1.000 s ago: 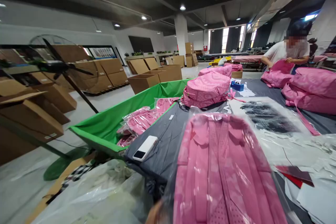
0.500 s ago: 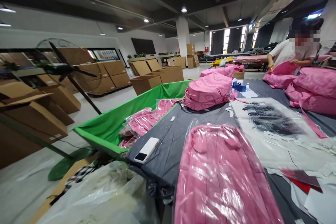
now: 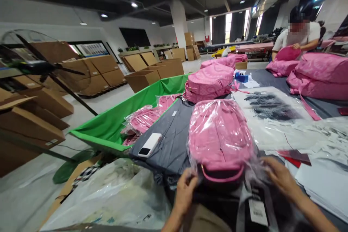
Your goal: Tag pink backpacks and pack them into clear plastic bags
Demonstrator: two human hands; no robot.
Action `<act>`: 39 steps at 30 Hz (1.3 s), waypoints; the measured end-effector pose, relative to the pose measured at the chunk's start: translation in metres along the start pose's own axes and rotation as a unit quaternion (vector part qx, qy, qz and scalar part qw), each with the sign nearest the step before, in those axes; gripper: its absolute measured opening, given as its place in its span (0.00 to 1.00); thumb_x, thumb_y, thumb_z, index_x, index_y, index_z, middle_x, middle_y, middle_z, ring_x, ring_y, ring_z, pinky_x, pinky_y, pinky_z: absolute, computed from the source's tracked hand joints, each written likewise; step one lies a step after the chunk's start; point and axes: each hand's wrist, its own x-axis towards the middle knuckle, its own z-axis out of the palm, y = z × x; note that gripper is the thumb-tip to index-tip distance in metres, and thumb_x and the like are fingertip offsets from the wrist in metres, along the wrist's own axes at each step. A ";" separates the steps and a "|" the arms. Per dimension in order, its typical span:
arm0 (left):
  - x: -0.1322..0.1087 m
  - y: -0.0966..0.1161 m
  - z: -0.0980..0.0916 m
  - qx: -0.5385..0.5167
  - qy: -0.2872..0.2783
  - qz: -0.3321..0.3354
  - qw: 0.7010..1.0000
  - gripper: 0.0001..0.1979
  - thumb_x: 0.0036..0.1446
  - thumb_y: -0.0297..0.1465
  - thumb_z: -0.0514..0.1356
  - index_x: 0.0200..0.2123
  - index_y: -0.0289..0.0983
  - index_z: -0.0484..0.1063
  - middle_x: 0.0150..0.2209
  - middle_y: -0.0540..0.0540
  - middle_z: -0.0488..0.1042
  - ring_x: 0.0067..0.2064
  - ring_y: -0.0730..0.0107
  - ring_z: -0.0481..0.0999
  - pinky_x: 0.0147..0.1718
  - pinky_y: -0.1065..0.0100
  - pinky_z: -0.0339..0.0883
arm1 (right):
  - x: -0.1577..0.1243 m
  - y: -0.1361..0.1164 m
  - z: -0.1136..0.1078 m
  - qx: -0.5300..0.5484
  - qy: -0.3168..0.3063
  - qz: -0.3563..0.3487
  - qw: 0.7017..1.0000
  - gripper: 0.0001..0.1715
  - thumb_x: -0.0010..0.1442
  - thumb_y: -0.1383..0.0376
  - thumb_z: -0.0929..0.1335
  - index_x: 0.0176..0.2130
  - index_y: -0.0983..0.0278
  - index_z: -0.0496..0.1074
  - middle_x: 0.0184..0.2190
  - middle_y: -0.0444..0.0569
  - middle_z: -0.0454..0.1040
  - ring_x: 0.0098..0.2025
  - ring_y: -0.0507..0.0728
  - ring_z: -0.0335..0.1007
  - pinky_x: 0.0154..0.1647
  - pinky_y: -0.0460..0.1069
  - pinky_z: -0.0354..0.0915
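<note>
A pink patterned backpack point(image 3: 220, 134) in a clear plastic bag point(image 3: 244, 159) lies at the near edge of the grey cloth-covered tabletop point(image 3: 168, 134), its pink loop handle point(image 3: 221, 175) toward the person. Left hand point(image 3: 185, 192): curled at the bag's lower left, narrow grip on the film. Right hand point(image 3: 282, 177): fingers spread on the film at lower right; cannot tell if pinching. Below, a white swing tag point(image 3: 257, 212) hangs on dark material.

Left on tabletop: a white rectangular device point(image 3: 149, 145). Beyond the left edge: a green-lined bin point(image 3: 122, 125) holding pink items in clear bags point(image 3: 143, 121). Far side: an unbagged pink backpack point(image 3: 209, 83). Far right: a co-worker point(image 3: 296, 34), hands on a pink backpack point(image 3: 288, 53).
</note>
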 end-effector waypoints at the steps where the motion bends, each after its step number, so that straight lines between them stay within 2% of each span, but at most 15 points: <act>1: 0.005 -0.001 -0.010 -0.021 0.051 0.001 0.998 0.20 0.46 0.48 0.69 0.32 0.38 0.75 0.31 0.49 0.76 0.33 0.66 0.75 0.34 0.67 0.72 | 0.008 0.001 -0.011 -0.013 0.034 0.024 0.999 0.40 0.57 0.33 0.58 0.38 0.61 0.78 0.39 0.55 0.81 0.40 0.64 0.79 0.40 0.55 0.74; 4: 0.009 -0.013 -0.025 -0.100 0.223 -0.057 0.968 0.26 0.36 0.50 0.70 0.34 0.38 0.74 0.30 0.49 0.77 0.27 0.69 0.74 0.26 0.70 0.69 | 0.005 0.012 -0.033 -0.043 0.060 0.140 0.987 0.37 0.52 0.32 0.60 0.29 0.60 0.74 0.25 0.50 0.77 0.26 0.60 0.73 0.29 0.52 0.69; 6: -0.008 -0.025 -0.016 -0.154 0.230 -0.149 0.950 0.29 0.39 0.56 0.66 0.34 0.37 0.73 0.29 0.46 0.78 0.23 0.68 0.74 0.22 0.69 0.68 | -0.018 0.019 -0.034 -0.022 -0.003 0.207 0.978 0.36 0.49 0.31 0.62 0.20 0.59 0.67 0.16 0.46 0.70 0.20 0.57 0.67 0.24 0.50 0.65; 9: -0.050 -0.033 0.023 -0.134 0.039 -0.218 0.966 0.33 0.52 0.61 0.55 0.36 0.35 0.75 0.31 0.38 0.81 0.26 0.60 0.79 0.23 0.63 0.72 | -0.056 0.019 -0.022 0.059 -0.121 0.276 0.952 0.36 0.50 0.32 0.63 0.17 0.59 0.64 0.15 0.46 0.69 0.18 0.56 0.66 0.20 0.49 0.63; 12: -0.074 -0.023 0.076 0.042 -0.137 -0.042 0.989 0.26 0.61 0.50 0.56 0.50 0.38 0.76 0.50 0.36 0.80 0.50 0.52 0.79 0.49 0.52 0.74 | -0.070 0.002 -0.003 0.100 -0.092 0.230 0.964 0.31 0.52 0.36 0.66 0.30 0.60 0.78 0.28 0.50 0.80 0.28 0.60 0.75 0.28 0.50 0.70; 14: -0.073 -0.015 0.109 0.151 -0.165 0.099 0.970 0.26 0.63 0.43 0.58 0.60 0.39 0.68 0.59 0.36 0.73 0.62 0.49 0.70 0.60 0.46 0.65 | -0.066 -0.012 0.013 0.089 -0.038 0.163 0.982 0.30 0.52 0.41 0.69 0.42 0.60 0.80 0.39 0.53 0.81 0.38 0.63 0.78 0.37 0.52 0.73; 16: -0.065 -0.011 0.136 0.223 -0.168 0.178 0.944 0.28 0.64 0.38 0.57 0.65 0.37 0.61 0.60 0.33 0.71 0.62 0.47 0.69 0.60 0.44 0.64 | -0.058 -0.023 0.028 0.080 -0.032 0.136 0.987 0.29 0.52 0.44 0.69 0.43 0.62 0.79 0.39 0.53 0.81 0.40 0.63 0.78 0.40 0.54 0.73; 21: -0.054 -0.008 0.146 0.303 -0.243 0.190 0.902 0.14 0.65 0.32 0.55 0.53 0.39 0.70 0.41 0.42 0.80 0.41 0.59 0.79 0.41 0.61 0.73 | -0.062 -0.024 0.043 0.068 -0.058 0.170 0.981 0.24 0.58 0.46 0.64 0.36 0.62 0.76 0.31 0.51 0.81 0.31 0.61 0.78 0.32 0.51 0.71; 24: -0.049 0.016 0.131 0.381 -0.276 0.242 0.849 0.09 0.63 0.31 0.59 0.47 0.38 0.73 0.35 0.44 0.79 0.36 0.59 0.78 0.37 0.63 0.72 | -0.079 -0.025 0.037 -0.017 -0.043 0.156 0.987 0.22 0.60 0.50 0.64 0.44 0.61 0.76 0.23 0.45 0.78 0.24 0.60 0.76 0.26 0.50 0.69; 27: -0.028 0.062 0.131 0.407 -0.288 0.400 0.769 0.20 0.63 0.29 0.60 0.57 0.36 0.68 0.46 0.38 0.78 0.46 0.56 0.77 0.46 0.59 0.71 | -0.092 -0.036 0.032 -0.116 0.014 0.057 0.992 0.18 0.65 0.56 0.62 0.48 0.61 0.74 0.25 0.44 0.78 0.23 0.57 0.76 0.22 0.47 0.66; 29: -0.009 0.092 0.143 0.358 -0.357 0.518 0.690 0.21 0.65 0.29 0.59 0.60 0.38 0.66 0.55 0.39 0.75 0.55 0.56 0.73 0.55 0.57 0.67 | -0.099 -0.045 0.033 -0.189 0.074 -0.031 0.979 0.17 0.69 0.61 0.58 0.48 0.61 0.73 0.31 0.46 0.79 0.23 0.54 0.76 0.19 0.45 0.63; 32: 0.016 0.121 0.168 0.306 -0.467 0.603 0.571 0.11 0.65 0.28 0.59 0.49 0.42 0.75 0.55 0.45 0.76 0.59 0.59 0.70 0.60 0.59 0.60 | -0.110 -0.056 0.036 -0.271 0.101 -0.099 0.952 0.20 0.67 0.70 0.56 0.49 0.62 0.72 0.32 0.46 0.77 0.20 0.50 0.73 0.16 0.43 0.59; 36: 0.029 0.114 0.193 0.286 -0.570 0.624 0.451 0.08 0.59 0.25 0.64 0.28 0.42 0.77 0.32 0.49 0.79 0.40 0.65 0.78 0.45 0.66 0.68 | -0.129 -0.064 0.030 -0.249 0.078 -0.121 0.958 0.26 0.64 0.75 0.56 0.54 0.62 0.71 0.35 0.47 0.78 0.20 0.49 0.72 0.19 0.42 0.63; 38: 0.029 0.097 0.195 0.268 -0.594 0.609 0.453 0.13 0.58 0.23 0.63 0.23 0.42 0.74 0.25 0.51 0.76 0.33 0.67 0.76 0.37 0.67 0.68 | -0.130 -0.069 0.019 -0.183 0.075 -0.162 0.967 0.21 0.68 0.72 0.59 0.53 0.62 0.73 0.33 0.47 0.78 0.20 0.49 0.72 0.21 0.42 0.65; 39: 0.028 0.086 0.193 0.255 -0.601 0.589 0.477 0.14 0.59 0.23 0.62 0.22 0.42 0.73 0.24 0.52 0.76 0.31 0.69 0.76 0.37 0.68 0.69 | -0.127 -0.071 0.013 -0.149 0.080 -0.186 0.968 0.18 0.68 0.69 0.61 0.52 0.61 0.74 0.31 0.46 0.79 0.22 0.50 0.73 0.23 0.42 0.67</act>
